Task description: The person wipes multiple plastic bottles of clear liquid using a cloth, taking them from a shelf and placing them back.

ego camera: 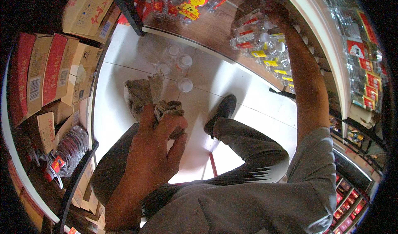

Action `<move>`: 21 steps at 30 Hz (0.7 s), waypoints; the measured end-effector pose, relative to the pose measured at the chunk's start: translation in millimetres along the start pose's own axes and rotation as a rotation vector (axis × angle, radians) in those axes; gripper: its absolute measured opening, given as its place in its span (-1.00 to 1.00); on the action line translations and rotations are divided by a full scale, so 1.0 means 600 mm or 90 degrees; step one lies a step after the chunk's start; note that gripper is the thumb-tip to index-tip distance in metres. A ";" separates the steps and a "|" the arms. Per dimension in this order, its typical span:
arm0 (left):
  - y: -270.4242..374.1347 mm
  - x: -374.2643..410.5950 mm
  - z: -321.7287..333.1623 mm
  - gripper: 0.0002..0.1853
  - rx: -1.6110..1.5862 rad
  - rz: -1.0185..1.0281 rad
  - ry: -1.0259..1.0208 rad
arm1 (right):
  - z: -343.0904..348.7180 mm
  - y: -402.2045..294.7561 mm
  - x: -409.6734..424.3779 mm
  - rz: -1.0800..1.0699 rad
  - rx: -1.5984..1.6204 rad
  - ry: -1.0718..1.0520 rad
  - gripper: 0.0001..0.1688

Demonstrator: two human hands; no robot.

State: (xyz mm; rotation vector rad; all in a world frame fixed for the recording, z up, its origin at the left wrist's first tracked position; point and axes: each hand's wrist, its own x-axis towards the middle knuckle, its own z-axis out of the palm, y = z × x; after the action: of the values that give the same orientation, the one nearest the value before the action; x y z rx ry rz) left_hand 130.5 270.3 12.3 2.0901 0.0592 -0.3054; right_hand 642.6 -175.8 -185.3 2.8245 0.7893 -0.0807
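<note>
My left hand (161,134) is closed around a crumpled grey-brown rag (169,108), and more of the cloth (138,92) hangs beyond the fingers. Several clear plastic bottles with white caps (184,62) stand on the pale floor tiles just past it. My right arm stretches to the wooden shelf (214,32), where my right hand (275,12) is in shadow beside clear bottles with red labels (250,40). Whether its fingers grip a bottle cannot be made out. Bottles with yellow labels (272,63) lie or lean in a row below the forearm.
More red-labelled bottles (172,7) stand on the shelf behind a yellow price tag (189,10). Cardboard cartons (53,69) and a large water jug (73,150) fill the left rack. Packed bottles (367,69) line an upper shelf at right. My black shoe (227,106) rests on the tiles.
</note>
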 end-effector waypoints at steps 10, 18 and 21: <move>-0.001 -0.006 0.005 -0.73 0.004 -0.022 0.003 | -0.067 -0.022 0.013 0.008 0.638 -0.340 -0.44; 0.000 -0.008 0.004 -0.73 0.012 -0.004 -0.010 | -0.076 -0.101 -0.054 0.020 0.132 -0.030 -0.43; 0.003 -0.010 0.002 -0.73 0.016 -0.013 -0.026 | -0.083 -0.080 -0.056 -0.001 0.075 -0.057 -0.46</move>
State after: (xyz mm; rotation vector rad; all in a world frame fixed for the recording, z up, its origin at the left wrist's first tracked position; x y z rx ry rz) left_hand 124.6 268.8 14.7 2.1085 0.0524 -0.3621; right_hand 588.8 -142.1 -141.5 2.9062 0.7911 -0.2593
